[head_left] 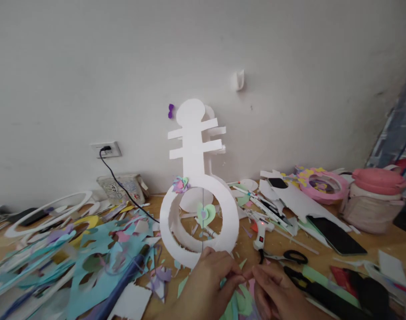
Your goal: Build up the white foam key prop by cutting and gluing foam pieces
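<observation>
The two hands were low over the near middle of the table (309,249). The left hand (209,284) had its grip pinched closed, and so did the right hand (278,291). Their fingertips were right by each other. I could not tell if a tiny thing was in either grip.

The big white paper shape (193,149) stood up just past the left hand, with its round ring at the bottom. I could not tell if the hand touched it. A green heart (208,214) showed inside the ring, and a paper flower (181,184) sat on its top left.

Blue paper (101,260) full of holes lay to the left. The glue gun (260,235) and scissors (295,257) were on the right side. By the far edge were a pink ring (326,189) and a jar (372,206). A purple bow (170,111) was on the wall (289,44).
</observation>
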A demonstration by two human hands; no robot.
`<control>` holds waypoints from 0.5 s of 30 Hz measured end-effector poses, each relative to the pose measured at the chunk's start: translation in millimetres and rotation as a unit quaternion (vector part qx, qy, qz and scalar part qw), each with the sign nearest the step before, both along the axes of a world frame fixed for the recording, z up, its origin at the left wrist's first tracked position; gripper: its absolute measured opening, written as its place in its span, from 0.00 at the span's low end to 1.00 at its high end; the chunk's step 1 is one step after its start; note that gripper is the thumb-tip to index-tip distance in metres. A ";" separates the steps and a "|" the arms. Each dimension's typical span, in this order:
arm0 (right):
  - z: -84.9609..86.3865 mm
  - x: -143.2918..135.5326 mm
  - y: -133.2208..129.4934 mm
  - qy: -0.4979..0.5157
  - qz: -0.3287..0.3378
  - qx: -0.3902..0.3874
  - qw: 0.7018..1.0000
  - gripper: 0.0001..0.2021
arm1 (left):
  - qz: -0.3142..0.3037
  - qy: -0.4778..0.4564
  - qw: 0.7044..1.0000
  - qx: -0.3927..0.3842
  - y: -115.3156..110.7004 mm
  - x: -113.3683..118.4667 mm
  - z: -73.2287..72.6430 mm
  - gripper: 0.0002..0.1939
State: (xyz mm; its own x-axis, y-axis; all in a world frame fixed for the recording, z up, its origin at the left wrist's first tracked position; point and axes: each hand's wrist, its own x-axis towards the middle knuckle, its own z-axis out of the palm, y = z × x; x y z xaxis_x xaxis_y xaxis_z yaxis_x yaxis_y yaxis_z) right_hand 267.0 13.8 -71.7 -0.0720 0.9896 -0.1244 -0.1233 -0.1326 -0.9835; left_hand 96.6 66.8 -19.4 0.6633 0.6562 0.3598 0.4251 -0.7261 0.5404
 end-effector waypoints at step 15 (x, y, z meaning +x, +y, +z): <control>58.9 13.0 -15.0 -0.004 -0.069 0.084 0.994 0.26 | 0.047 -0.037 0.982 0.182 -18.5 -43.3 -39.4 0.13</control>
State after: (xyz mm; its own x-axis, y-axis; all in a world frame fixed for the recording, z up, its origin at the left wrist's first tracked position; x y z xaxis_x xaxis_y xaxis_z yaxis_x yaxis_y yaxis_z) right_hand 280.1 -1.2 -12.8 0.0657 0.9969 0.0444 -0.1215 0.0522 -0.9912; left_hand 53.3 48.2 -58.8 0.5702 0.5321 0.6259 0.4685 -0.8364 0.2843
